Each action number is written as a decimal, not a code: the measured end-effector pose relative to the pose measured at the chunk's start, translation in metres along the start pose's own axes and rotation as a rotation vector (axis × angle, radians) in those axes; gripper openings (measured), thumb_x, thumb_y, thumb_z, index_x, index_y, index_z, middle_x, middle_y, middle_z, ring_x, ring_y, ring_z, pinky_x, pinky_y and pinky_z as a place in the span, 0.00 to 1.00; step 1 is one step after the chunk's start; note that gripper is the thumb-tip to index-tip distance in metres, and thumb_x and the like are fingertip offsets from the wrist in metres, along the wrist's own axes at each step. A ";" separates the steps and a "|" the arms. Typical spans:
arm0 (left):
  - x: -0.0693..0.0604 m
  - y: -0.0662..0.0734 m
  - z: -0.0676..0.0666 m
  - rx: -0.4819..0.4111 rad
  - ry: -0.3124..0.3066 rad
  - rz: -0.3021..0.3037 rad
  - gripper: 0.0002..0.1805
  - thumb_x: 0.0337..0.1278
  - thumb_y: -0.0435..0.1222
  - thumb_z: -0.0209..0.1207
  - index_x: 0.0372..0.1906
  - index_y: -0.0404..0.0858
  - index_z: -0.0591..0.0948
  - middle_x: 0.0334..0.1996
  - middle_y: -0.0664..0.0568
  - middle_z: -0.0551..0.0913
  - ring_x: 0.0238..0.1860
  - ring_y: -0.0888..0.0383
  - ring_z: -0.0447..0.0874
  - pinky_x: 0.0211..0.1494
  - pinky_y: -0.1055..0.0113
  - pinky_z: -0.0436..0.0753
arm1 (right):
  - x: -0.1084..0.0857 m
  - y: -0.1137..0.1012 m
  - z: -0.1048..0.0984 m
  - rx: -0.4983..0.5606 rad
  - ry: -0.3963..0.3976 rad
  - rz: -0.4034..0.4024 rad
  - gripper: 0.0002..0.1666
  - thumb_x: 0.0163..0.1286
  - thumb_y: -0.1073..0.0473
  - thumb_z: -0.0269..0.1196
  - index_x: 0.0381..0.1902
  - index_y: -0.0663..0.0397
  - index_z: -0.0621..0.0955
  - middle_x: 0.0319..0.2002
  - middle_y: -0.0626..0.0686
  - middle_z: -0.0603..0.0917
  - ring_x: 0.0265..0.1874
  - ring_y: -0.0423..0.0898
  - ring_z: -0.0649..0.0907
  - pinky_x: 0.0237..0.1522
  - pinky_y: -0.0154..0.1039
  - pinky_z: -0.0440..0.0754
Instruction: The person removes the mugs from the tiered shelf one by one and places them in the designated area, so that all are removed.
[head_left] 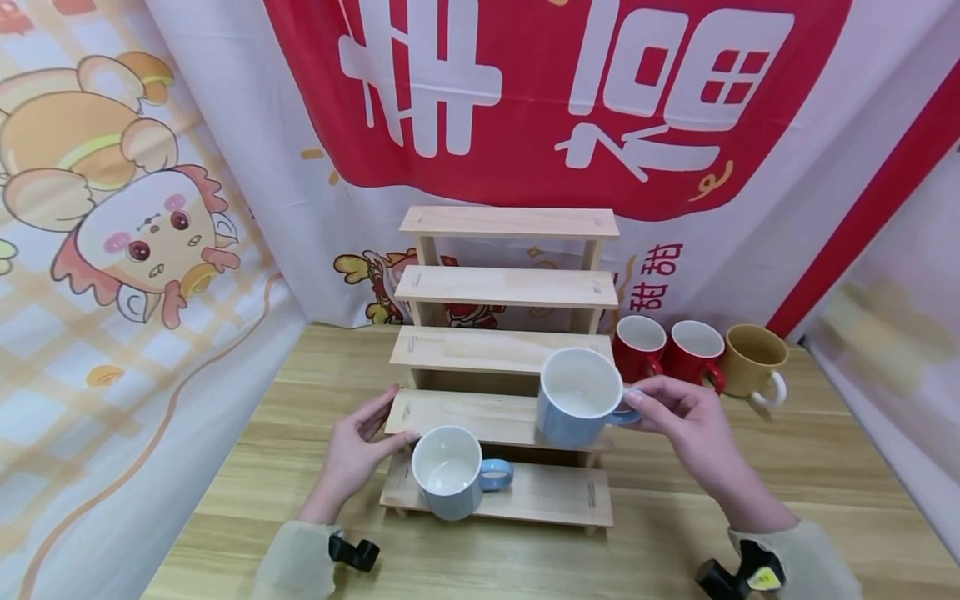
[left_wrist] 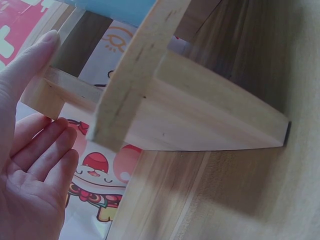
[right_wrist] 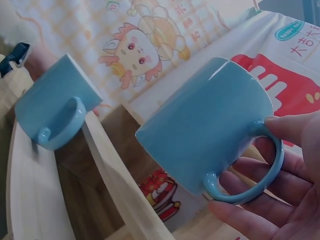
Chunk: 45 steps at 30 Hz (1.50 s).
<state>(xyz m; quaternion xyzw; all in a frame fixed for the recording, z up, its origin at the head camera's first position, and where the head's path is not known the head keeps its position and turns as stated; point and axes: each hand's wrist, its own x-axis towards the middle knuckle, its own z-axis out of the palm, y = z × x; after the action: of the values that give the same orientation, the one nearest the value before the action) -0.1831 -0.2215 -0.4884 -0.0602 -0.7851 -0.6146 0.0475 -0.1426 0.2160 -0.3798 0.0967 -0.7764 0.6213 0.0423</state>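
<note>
A pale wooden stepped shelf (head_left: pixel 491 350) stands against the backdrop. My left hand (head_left: pixel 362 454) holds the left end of its second step from the bottom, thumb at the front edge and fingers at the back. On the lowest step a light blue mug (head_left: pixel 447 477) sits upright, handle to the right. With my right hand (head_left: pixel 693 433) I pinch the handle of another light blue mug (head_left: pixel 573 404), over the right end of that second step. The right wrist view shows thumb and fingers around this handle (right_wrist: pixel 250 192); whether the mug's base touches the board is hidden.
Right of the shelf, two red mugs (head_left: pixel 637 346) and a mustard-brown mug (head_left: pixel 752 362) with a white handle stand on the wood-patterned table (head_left: pixel 300 417). Printed cloth (head_left: pixel 285 167) hangs behind and at both sides.
</note>
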 end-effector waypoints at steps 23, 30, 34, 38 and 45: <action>0.001 -0.003 -0.001 0.003 -0.009 -0.010 0.44 0.45 0.44 0.80 0.71 0.41 0.75 0.70 0.49 0.72 0.70 0.51 0.70 0.70 0.69 0.71 | -0.020 -0.007 -0.068 0.158 0.145 -0.061 0.08 0.74 0.70 0.62 0.47 0.64 0.86 0.38 0.52 0.89 0.33 0.45 0.89 0.40 0.36 0.89; 0.000 -0.002 -0.001 0.000 -0.001 -0.004 0.44 0.44 0.43 0.80 0.70 0.39 0.75 0.70 0.49 0.73 0.69 0.51 0.71 0.69 0.70 0.72 | -0.022 -0.004 -0.086 0.222 0.184 -0.073 0.08 0.75 0.70 0.60 0.46 0.65 0.86 0.39 0.52 0.89 0.34 0.44 0.90 0.40 0.34 0.89; 0.000 -0.002 -0.001 0.003 -0.002 -0.002 0.44 0.44 0.42 0.80 0.70 0.39 0.75 0.69 0.49 0.74 0.69 0.51 0.71 0.69 0.70 0.72 | -0.021 -0.001 -0.096 0.239 0.232 -0.074 0.09 0.75 0.70 0.61 0.47 0.63 0.86 0.39 0.51 0.89 0.33 0.43 0.90 0.38 0.34 0.89; 0.000 -0.002 -0.001 0.006 -0.004 0.004 0.45 0.45 0.43 0.80 0.70 0.38 0.75 0.69 0.49 0.73 0.69 0.51 0.71 0.68 0.70 0.72 | -0.020 0.002 -0.103 0.249 0.279 -0.064 0.09 0.74 0.69 0.62 0.47 0.63 0.86 0.40 0.50 0.89 0.34 0.42 0.90 0.36 0.34 0.89; 0.001 -0.003 0.000 0.001 -0.008 0.014 0.44 0.45 0.42 0.80 0.70 0.38 0.75 0.69 0.49 0.74 0.69 0.51 0.71 0.68 0.70 0.72 | -0.018 0.011 -0.109 0.270 0.329 -0.004 0.07 0.73 0.67 0.65 0.45 0.60 0.88 0.38 0.48 0.89 0.32 0.41 0.89 0.34 0.33 0.89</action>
<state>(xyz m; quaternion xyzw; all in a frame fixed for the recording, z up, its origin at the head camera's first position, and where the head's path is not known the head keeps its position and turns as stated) -0.1841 -0.2224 -0.4908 -0.0682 -0.7852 -0.6135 0.0486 -0.1334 0.3256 -0.3689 0.0005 -0.6686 0.7270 0.1563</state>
